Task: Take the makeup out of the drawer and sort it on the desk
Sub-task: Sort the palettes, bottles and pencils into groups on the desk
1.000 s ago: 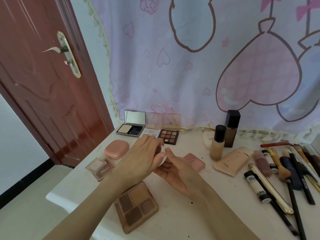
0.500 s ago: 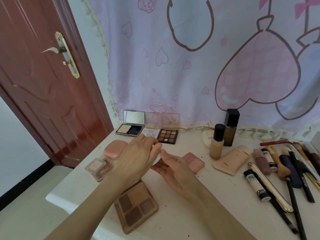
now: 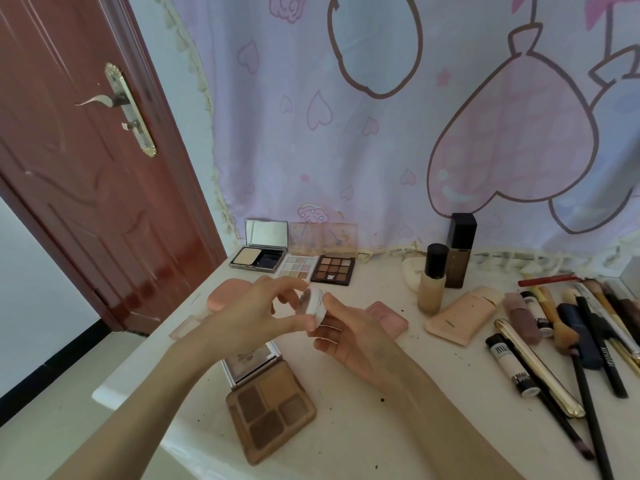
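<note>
Above the middle of the white desk (image 3: 363,427), both my hands hold a small round white jar (image 3: 313,303). My left hand (image 3: 256,315) pinches its left side with thumb and fingers. My right hand (image 3: 349,336) lies palm up under it, thumb against the jar's right side. Below the hands lies an open brown eyeshadow palette (image 3: 270,407). A pink blush compact (image 3: 388,318) lies just right of my right hand. The drawer is out of view.
Along the back stand an open powder compact (image 3: 258,256), a pale palette (image 3: 298,266) and a dark palette (image 3: 333,270). Two foundation bottles (image 3: 433,277), a peach tube (image 3: 460,318), brushes and pencils (image 3: 581,337) fill the right side. A peach round compact (image 3: 225,294) and the brown door (image 3: 86,150) lie left.
My hands have lifted a little and parted, so the white jar shows between them again; half a second ago my left hand covered it.
</note>
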### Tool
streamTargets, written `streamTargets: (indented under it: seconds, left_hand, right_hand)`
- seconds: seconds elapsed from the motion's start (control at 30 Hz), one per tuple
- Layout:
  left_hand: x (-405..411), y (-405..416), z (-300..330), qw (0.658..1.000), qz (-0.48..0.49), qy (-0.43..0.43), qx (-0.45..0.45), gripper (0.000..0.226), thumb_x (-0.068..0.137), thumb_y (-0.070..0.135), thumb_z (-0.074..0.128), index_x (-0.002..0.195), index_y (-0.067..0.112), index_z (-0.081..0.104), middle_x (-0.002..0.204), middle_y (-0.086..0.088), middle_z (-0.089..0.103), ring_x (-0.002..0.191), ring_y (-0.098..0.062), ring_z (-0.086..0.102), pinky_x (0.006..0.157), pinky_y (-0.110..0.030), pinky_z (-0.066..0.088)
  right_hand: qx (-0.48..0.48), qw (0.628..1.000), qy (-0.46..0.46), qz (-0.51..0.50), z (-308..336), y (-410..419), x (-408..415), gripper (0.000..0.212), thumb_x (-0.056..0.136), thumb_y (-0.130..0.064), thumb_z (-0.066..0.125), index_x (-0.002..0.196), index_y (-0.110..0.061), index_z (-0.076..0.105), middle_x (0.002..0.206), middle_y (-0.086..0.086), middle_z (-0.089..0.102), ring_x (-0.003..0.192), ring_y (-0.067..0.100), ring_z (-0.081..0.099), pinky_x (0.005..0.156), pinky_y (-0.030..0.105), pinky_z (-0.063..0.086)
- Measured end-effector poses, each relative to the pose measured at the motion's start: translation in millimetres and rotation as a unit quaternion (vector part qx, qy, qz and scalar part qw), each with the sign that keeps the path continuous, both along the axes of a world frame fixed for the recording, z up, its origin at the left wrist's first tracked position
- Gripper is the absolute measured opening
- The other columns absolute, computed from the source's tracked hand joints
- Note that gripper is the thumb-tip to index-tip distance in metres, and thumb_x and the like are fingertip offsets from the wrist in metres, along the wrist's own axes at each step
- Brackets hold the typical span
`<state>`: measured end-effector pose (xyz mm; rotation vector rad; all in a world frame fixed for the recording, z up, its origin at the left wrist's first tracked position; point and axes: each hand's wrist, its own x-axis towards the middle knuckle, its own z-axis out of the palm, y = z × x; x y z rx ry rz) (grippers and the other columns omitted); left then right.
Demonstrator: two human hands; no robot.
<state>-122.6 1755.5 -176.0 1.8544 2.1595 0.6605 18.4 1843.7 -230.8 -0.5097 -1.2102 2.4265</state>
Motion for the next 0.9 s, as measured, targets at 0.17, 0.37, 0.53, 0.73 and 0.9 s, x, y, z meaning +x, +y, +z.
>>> streamTargets:
  seconds: [0.17,0.37,0.53,0.73,0.9]
  left_hand:
    - [-2,5,-3,0.996,0.049,-0.069,0.010,0.028,0.078,0.049,0.060,0.101,0.036,0.051,0.088,0.016,0.061,0.076,0.015,0.052,0.063,-0.002,0.037]
    - [-18,8,-19,0.948,0.122,-0.293,0.018,0.045,0.075,0.023,0.075,0.115,0.019,0.054,0.106,-0.002,0.066,0.089,-0.012,0.061,0.065,-0.014,0.047]
    - [-25,24,-37,0.959,0.127,-0.247,-0.053,0.048,0.072,0.022,0.078,0.110,0.022,0.048,0.105,0.003,0.066,0.090,-0.016,0.061,0.080,-0.025,0.048]
    - [-26,44,-45,0.982,0.115,-0.139,-0.055,0.048,0.077,0.029,0.073,0.118,0.023,0.050,0.104,0.011,0.058,0.076,0.002,0.051,0.061,-0.008,0.036]
    - [-35,55,-53,0.985,0.128,-0.049,-0.103,0.053,0.074,0.036,0.073,0.122,0.023,0.054,0.118,0.002,0.047,0.115,-0.017,0.041,0.097,-0.028,0.035]
  right_hand:
    - [0.010,1.000,0.006,-0.023,-2,5,1,0.029,0.077,-0.028,0.061,0.097,-0.007,0.067,0.085,0.005,0.069,0.076,0.013,0.063,0.065,0.023,0.050]
    - [0.240,0.950,-0.127,-0.154,11,6,8,0.038,0.085,-0.011,0.066,0.121,-0.012,0.055,0.110,-0.002,0.064,0.077,-0.011,0.060,0.066,-0.006,0.036]
    - [0.474,0.823,-0.250,-0.188,-3,27,0,0.062,0.081,-0.022,0.068,0.135,-0.027,0.040,0.130,-0.008,0.046,0.113,0.008,0.051,0.095,0.025,0.042]
    - [0.598,0.685,-0.385,-0.156,-15,44,-8,0.061,0.084,-0.039,0.054,0.139,-0.028,0.030,0.135,-0.007,0.045,0.128,0.016,0.034,0.095,0.035,0.023]
    - [0.645,0.614,-0.430,-0.149,-14,46,-6,0.056,0.087,-0.039,0.047,0.138,-0.023,0.032,0.130,-0.005,0.051,0.126,0.015,0.034,0.092,0.036,0.022]
